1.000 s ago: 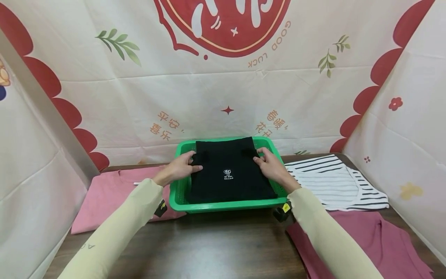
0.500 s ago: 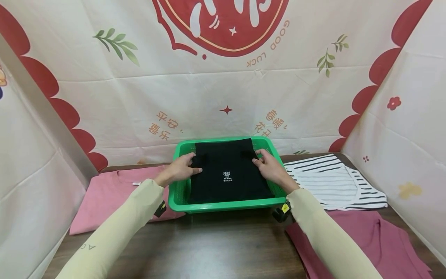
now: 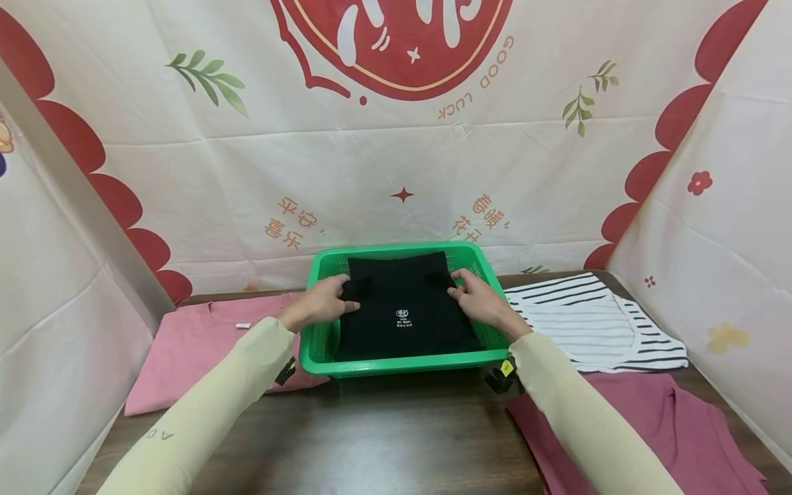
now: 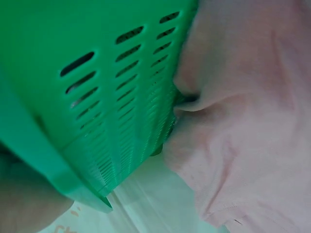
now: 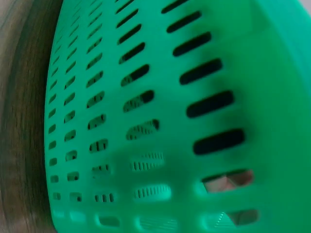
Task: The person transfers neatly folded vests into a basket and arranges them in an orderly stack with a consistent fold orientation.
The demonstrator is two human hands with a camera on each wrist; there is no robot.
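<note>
Black cloth (image 3: pixel 402 295) | left hand (image 3: pixel 320 300), right hand (image 3: pixel 480 298): thumbs inward | both pinching its side edges

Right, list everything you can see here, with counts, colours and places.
Table: 1, dark brown, under everything
Basket: 1, green, slotted, on the table
Black garment: 1, black with white print, folded flat in the basket
Pink garment: 1, pink, left of the basket
Label: 1, white, on the pink garment
Striped garment: 1, white with dark stripes, right of the basket
Mauve garment: 1, deep pink, front right
Printed cloth: at least 1, off-white, hanging behind and at the sides
Wrist devices: 2, black and yellow, one per wrist
Sleeves: 2, pale yellow, on the forearms
Left hand: 1, holding the black garment's left edge
Right hand: 1, holding its right edge
</note>
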